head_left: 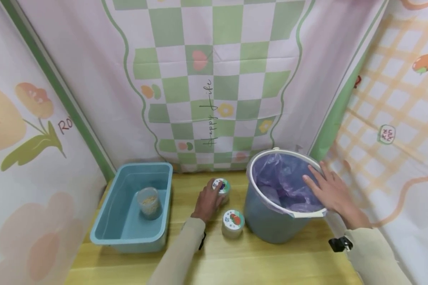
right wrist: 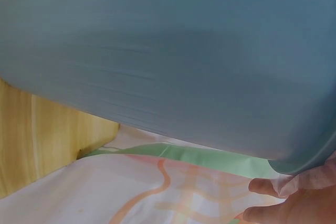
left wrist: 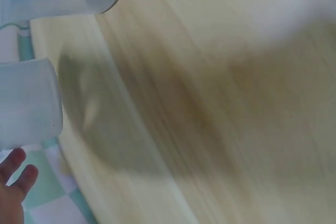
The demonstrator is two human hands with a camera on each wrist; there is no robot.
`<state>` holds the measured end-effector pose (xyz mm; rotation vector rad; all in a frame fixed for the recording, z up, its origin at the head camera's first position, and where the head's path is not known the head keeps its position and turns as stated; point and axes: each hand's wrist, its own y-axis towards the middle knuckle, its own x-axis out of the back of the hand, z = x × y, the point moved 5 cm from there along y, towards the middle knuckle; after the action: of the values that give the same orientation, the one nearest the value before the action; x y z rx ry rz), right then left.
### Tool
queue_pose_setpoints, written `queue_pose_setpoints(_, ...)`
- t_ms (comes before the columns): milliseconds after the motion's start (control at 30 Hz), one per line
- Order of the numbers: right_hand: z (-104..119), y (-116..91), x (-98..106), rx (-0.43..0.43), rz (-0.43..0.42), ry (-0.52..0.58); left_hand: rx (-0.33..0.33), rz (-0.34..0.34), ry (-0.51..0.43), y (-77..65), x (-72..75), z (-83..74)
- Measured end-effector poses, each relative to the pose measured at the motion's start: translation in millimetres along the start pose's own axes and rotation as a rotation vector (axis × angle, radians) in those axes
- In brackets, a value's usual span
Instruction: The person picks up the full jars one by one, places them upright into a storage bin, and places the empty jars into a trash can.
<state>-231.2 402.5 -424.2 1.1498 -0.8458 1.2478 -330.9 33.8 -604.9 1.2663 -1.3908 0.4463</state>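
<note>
Head view shows a red-printed lidded cup (head_left: 233, 226) on the surface (head_left: 271, 265), just left of the bag-lined bin (head_left: 271, 225), where the right hand (head_left: 331, 192) lies at the right rim with its fingers spread and straight. Farther left, an apparently lidless clear cup (head_left: 150, 208) stands inside the blue tub (head_left: 128, 240), and beyond the near cup the left hand (head_left: 208, 200) bends its fingers over a second lidded cup (head_left: 226, 194), though whether they grip or merely touch it I cannot tell. Judging by this, one cup seems dealt with, while both lidded ones, outside the tub, look left to handle.
</note>
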Motion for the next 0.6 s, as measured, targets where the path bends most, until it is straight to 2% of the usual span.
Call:
queue_pose_setpoints(267,2.6,0.1,1.7,0.012,0.015,0.005,-0.036,-0.071,0.017,4.5,20.1,2.3)
queue_pose_setpoints(467,1.0,0.5,0.4,0.012,0.026,0.001,-0.049,-0.073,0.055,17.8,43.6,-0.9)
queue_pose_setpoints(600,0.7,0.9,-0.5,0.015,0.037,-0.006,-0.058,-0.086,0.036,28.1,59.7,-4.4)
